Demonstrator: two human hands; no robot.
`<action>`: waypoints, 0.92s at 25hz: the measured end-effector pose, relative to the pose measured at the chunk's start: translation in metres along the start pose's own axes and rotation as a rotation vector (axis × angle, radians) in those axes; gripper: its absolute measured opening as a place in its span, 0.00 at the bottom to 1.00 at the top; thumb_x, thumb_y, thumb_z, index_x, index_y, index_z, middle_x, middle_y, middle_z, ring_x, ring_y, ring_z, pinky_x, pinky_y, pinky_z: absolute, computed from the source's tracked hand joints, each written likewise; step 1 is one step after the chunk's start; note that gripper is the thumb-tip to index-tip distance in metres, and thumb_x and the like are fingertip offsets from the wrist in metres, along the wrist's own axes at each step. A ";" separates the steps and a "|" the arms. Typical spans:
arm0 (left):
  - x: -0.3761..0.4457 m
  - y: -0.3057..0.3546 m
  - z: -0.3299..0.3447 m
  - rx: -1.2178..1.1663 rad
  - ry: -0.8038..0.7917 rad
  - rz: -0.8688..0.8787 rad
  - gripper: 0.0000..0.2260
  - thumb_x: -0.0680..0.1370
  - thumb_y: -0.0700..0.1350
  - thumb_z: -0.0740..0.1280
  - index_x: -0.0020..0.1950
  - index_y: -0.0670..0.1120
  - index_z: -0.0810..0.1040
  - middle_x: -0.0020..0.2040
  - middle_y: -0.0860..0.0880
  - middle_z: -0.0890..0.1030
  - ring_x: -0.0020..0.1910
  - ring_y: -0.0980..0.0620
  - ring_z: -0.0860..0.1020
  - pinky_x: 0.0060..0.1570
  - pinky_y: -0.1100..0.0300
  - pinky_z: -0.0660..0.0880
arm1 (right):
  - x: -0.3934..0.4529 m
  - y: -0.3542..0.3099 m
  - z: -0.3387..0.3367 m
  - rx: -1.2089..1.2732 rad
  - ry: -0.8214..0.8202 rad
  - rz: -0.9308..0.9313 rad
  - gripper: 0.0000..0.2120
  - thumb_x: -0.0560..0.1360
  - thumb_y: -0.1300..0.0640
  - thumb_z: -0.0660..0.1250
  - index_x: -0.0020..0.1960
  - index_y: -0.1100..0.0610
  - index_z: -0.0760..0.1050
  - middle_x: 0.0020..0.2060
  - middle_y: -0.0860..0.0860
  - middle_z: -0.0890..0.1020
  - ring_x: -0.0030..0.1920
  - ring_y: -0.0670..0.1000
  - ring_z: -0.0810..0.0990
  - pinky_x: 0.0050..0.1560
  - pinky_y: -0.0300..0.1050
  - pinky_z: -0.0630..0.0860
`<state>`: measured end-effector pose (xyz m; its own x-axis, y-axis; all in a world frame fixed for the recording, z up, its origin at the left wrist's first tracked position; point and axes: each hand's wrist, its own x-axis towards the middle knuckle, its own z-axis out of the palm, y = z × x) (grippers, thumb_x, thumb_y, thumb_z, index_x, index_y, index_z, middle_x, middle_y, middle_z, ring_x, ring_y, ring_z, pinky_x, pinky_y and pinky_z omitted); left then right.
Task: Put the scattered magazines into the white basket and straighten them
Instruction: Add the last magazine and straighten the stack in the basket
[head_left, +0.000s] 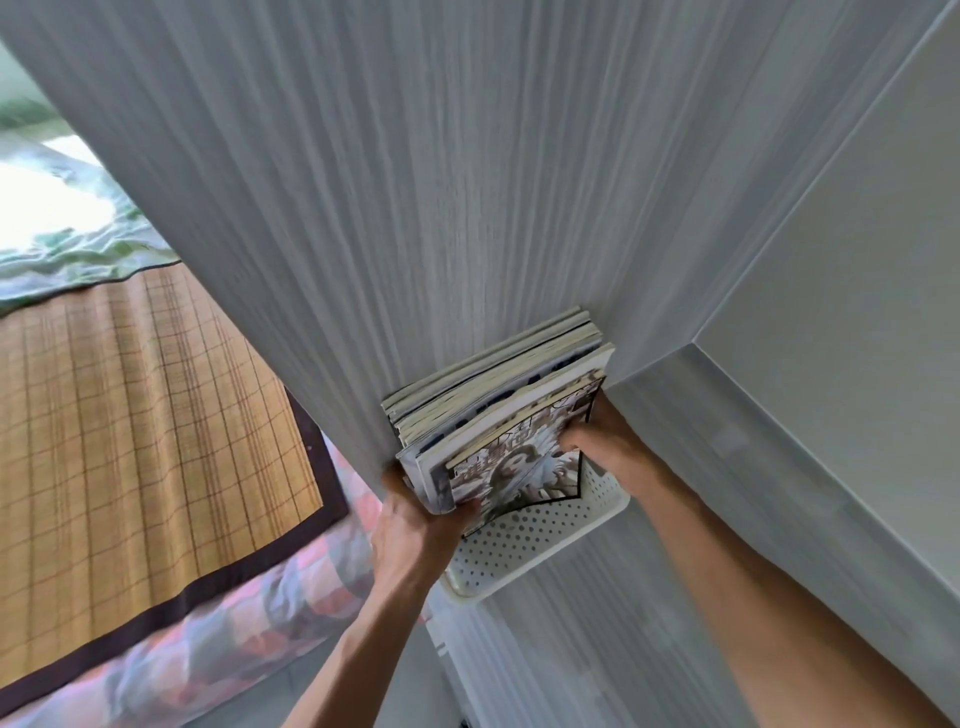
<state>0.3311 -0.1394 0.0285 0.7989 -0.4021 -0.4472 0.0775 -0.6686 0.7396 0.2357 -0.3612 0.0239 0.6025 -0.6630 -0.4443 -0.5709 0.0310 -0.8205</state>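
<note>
Starting at the far left, a woven mat (130, 415) with a dark border lies over a patterned bedsheet (208, 639), well apart from the work. Next comes a tall pale panel with a streaked grain (415, 182), which the row of magazines (498, 395) stands just beside.

The left hand (415, 519) grips the near left corner of the bundle, its thumb curled over the front cover and its fingers wrapped behind the edge. The magazines stand upright on their edges inside the white basket (519, 545), whose dotted wall shows below the front cover. That front magazine (519, 467), printed with a face, leans forward a little, and the tops of the row step unevenly.

The right hand (597, 441) presses against the right side of the bundle; its fingertips are hidden behind the covers, so I cannot tell whether they curl round the pages or lie flat.

No loose magazines show anywhere in view, so the step in hand looks like the straightening. The next move probably calls for squeezing both sides together and tapping the tops level, with the front cover pushed back against the rest.
</note>
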 end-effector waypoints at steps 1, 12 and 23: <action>-0.006 0.001 -0.002 0.005 0.012 0.018 0.36 0.66 0.55 0.76 0.69 0.51 0.62 0.62 0.44 0.79 0.59 0.39 0.77 0.60 0.40 0.75 | -0.002 0.000 0.002 0.048 0.023 -0.028 0.25 0.64 0.70 0.66 0.55 0.49 0.70 0.46 0.48 0.80 0.48 0.45 0.77 0.41 0.41 0.70; -0.020 0.025 0.009 -0.434 -0.119 -0.168 0.38 0.72 0.35 0.67 0.77 0.55 0.53 0.70 0.56 0.70 0.68 0.50 0.69 0.67 0.54 0.64 | -0.013 -0.004 -0.001 0.388 0.048 -0.158 0.25 0.56 0.69 0.65 0.47 0.46 0.79 0.43 0.47 0.86 0.49 0.48 0.84 0.48 0.45 0.76; -0.026 0.027 0.004 -0.755 0.013 -0.285 0.20 0.78 0.58 0.57 0.66 0.53 0.76 0.63 0.47 0.81 0.63 0.44 0.77 0.68 0.41 0.68 | -0.025 0.005 0.009 0.294 0.316 0.134 0.27 0.69 0.73 0.61 0.66 0.56 0.73 0.59 0.48 0.78 0.57 0.51 0.77 0.56 0.45 0.72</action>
<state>0.3102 -0.1499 0.0577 0.6940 -0.2699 -0.6675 0.6578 -0.1390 0.7402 0.2227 -0.3373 0.0275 0.3085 -0.8331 -0.4591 -0.4217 0.3129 -0.8510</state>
